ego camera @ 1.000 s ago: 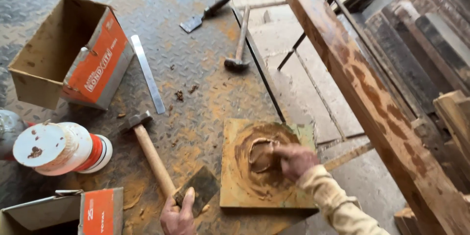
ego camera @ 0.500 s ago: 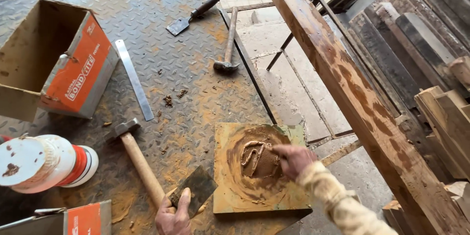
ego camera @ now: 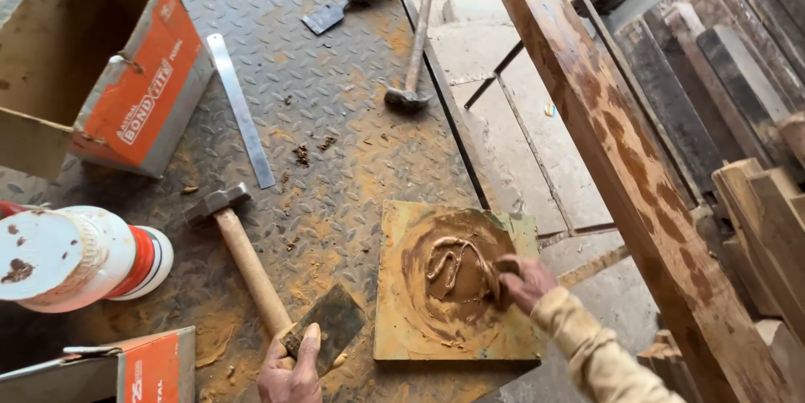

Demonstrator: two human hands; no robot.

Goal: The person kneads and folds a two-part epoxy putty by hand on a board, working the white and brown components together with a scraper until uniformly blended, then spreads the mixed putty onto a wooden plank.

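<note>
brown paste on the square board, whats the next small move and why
Probably bring the scraper in the left hand across to the paste: the right hand works it bare-fingered, and it lies in uneven ridges on the board.

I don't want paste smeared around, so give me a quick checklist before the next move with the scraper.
1. Left hand grips the scraper: ok.
2. Right hand clear of the paste: not ok, its fingers are in it.
3. Paste kept on the square board: ok.
4. Wooden-handled hammer out of the scraper's way: not ok, it lies right beside it.
5. Scraper blade clean: cannot tell.
</note>
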